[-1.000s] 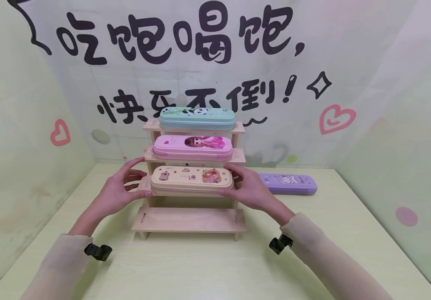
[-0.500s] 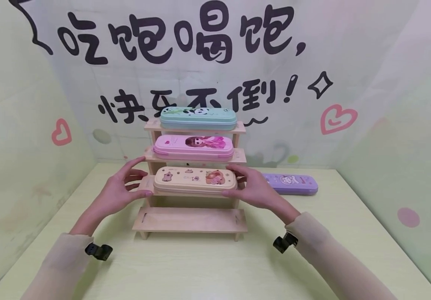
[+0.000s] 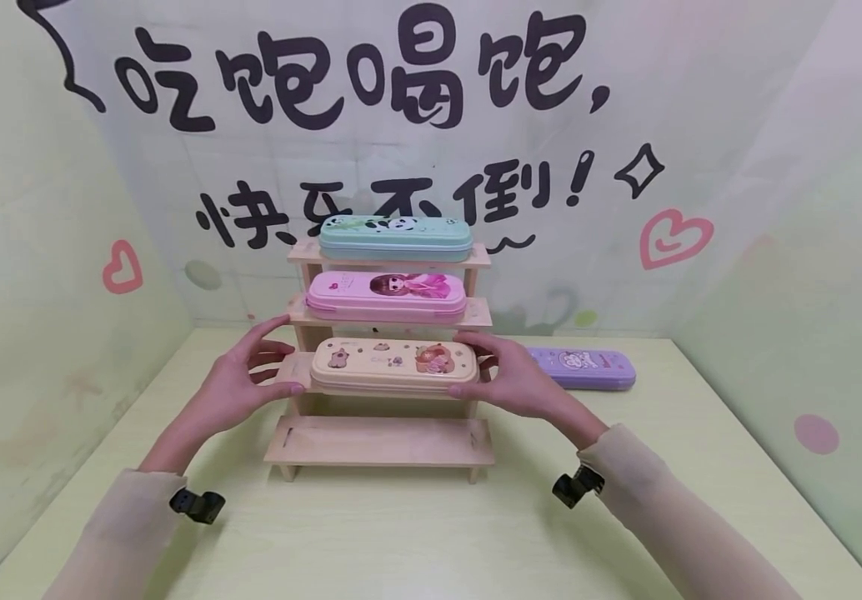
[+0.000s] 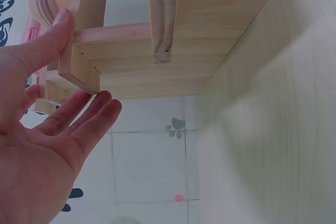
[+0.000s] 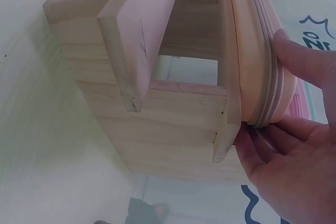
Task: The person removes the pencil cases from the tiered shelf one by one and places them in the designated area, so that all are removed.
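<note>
A cream zippered pencil case (image 3: 393, 364) with cartoon prints lies along the third step down of a wooden stepped rack (image 3: 378, 439). My right hand (image 3: 509, 375) holds its right end, thumb at the front and fingers behind; the right wrist view shows the thumb on the zip side (image 5: 275, 72). At the same step's left end, my left hand (image 3: 247, 367) grips the board, thumb at the front edge and fingers round its end. In the left wrist view the left fingertips (image 4: 107, 103) meet the board's corner. A gap separates the left thumb from the case.
A mint panda pencil case (image 3: 395, 239) lies on the top step, and a pink one (image 3: 386, 297) with a doll print on the second. Behind my right hand, a purple pencil case (image 3: 588, 369) rests on the pale table (image 3: 416, 542). Printed cloth walls (image 3: 769, 275) enclose the table.
The cream pencil case has slid a little to the right along its step, with my right hand moving along. My left hand has stayed at the rack's left end.
</note>
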### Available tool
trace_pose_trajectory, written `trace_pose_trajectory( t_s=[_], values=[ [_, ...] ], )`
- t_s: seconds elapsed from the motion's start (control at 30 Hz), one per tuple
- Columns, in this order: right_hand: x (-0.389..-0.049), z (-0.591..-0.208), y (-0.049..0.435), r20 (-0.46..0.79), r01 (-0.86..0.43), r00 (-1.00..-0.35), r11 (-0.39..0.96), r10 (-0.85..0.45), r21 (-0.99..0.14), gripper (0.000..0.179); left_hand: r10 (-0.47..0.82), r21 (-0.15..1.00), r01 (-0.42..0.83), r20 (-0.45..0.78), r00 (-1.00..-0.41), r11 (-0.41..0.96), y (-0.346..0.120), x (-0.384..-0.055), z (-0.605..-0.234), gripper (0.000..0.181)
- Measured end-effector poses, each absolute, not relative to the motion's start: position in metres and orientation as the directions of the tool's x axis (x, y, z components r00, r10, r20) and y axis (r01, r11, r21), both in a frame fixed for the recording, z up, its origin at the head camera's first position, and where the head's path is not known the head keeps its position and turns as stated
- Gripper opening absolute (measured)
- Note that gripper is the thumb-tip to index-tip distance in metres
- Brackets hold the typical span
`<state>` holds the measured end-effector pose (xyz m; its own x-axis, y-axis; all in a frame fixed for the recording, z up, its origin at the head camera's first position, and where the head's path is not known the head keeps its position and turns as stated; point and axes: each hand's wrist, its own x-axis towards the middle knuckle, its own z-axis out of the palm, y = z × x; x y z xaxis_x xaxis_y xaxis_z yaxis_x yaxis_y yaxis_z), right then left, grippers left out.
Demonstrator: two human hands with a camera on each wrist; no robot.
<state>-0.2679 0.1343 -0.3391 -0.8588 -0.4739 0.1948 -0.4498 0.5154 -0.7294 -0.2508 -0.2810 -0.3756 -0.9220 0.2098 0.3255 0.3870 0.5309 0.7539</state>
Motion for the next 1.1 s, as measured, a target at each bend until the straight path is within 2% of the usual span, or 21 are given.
trace_pose_trajectory(
  t_s=[0.3,0.53,1.1],
  values=[
    [-0.273,-0.338,0.133,0.147,-0.441,-0.852,0.536,-0.503,-0.719,0.091,0.211,0.758,0.394,0.332,-0.919,0.520,-0.280,-0.252,-0.376,0.105],
    [-0.276,-0.337,0.132,0.132,-0.418,-0.858,0.527,-0.496,-0.740,0.086,0.212,0.755,0.400,0.340,-0.916,0.519,-0.280,-0.252,-0.377,0.105],
    [-0.265,-0.345,0.137,0.188,-0.401,-0.867,0.423,-0.462,-0.812,0.074,0.212,0.754,0.389,0.326,-0.921,0.529,-0.281,-0.250,-0.374,0.105]
  ],
)
